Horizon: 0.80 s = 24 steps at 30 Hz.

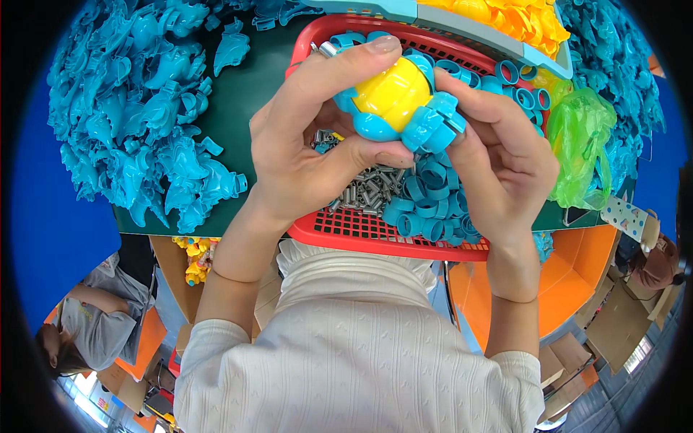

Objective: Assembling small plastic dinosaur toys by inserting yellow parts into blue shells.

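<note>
Evidently mid-assembly: yellow-and-blue toy body held above the red basket, pinched by left hand between thumb and forefinger, right hand closed on its blue wheel ring. Beneath, loose blue rings and small metal springs. Probably next: firm, square pressure to seat the ring.

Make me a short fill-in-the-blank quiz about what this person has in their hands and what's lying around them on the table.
1. Both the left hand and the right hand grip a toy part that is blue and ____.
2. Below the hands, the blue rings and small metal springs lie in a ____ basket.
3. The big heap of blue plastic pieces lies on the person's ____ side.
4. The crumpled plastic bag is ____.

Missing words: yellow; red; left; green
</note>
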{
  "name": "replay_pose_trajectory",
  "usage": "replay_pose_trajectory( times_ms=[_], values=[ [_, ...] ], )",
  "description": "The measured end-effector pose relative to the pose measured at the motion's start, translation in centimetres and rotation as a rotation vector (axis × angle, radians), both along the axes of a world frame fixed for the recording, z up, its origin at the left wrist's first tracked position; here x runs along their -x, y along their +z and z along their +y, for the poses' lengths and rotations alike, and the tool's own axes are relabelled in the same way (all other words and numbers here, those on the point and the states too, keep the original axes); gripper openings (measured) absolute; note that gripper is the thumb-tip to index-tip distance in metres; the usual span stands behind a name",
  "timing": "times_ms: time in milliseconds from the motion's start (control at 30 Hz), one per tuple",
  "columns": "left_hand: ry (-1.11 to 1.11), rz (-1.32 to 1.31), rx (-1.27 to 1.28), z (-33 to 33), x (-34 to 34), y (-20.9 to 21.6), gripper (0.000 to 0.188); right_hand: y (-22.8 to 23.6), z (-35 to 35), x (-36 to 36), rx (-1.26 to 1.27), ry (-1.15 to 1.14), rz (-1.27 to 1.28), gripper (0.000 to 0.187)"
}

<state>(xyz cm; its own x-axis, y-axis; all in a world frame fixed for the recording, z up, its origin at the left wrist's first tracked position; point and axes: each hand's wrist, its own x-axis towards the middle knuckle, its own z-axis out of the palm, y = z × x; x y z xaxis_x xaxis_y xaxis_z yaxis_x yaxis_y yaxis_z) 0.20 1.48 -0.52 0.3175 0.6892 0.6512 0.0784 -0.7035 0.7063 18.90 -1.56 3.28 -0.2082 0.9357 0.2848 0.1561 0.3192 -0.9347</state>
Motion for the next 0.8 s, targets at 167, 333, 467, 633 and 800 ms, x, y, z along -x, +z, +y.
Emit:
replay_pose_trajectory(
  times_ms=[167, 333, 467, 633, 800],
  values=[
    [0.004, -0.087, 0.0, 0.1, -0.4, -0.4, 0.07, 0.5, -0.3, 0.7, -0.006, 0.02, 0.052, 0.035],
    [0.032, 0.047, -0.014, 0.5, -0.4, -0.3, 0.07, -0.2, 0.2, 0.8, -0.003, -0.023, -0.068, 0.044],
    [-0.053, -0.318, 0.469, -0.9, -0.8, 0.6, 0.084, 0.4, 0.3, 0.2, 0.126, -0.062, 0.073, 0.047],
    [-0.121, -0.318, 0.478, 0.3, -0.8, 0.4, 0.102, 0.0, 0.8, -0.5, 0.038, 0.02, 0.04, 0.049],
    [-0.009, -0.095, 0.2, 0.9, -0.5, 0.2, 0.062, -0.4, 1.0, -0.6, -0.178, -0.014, -0.262, 0.047]
  ],
)
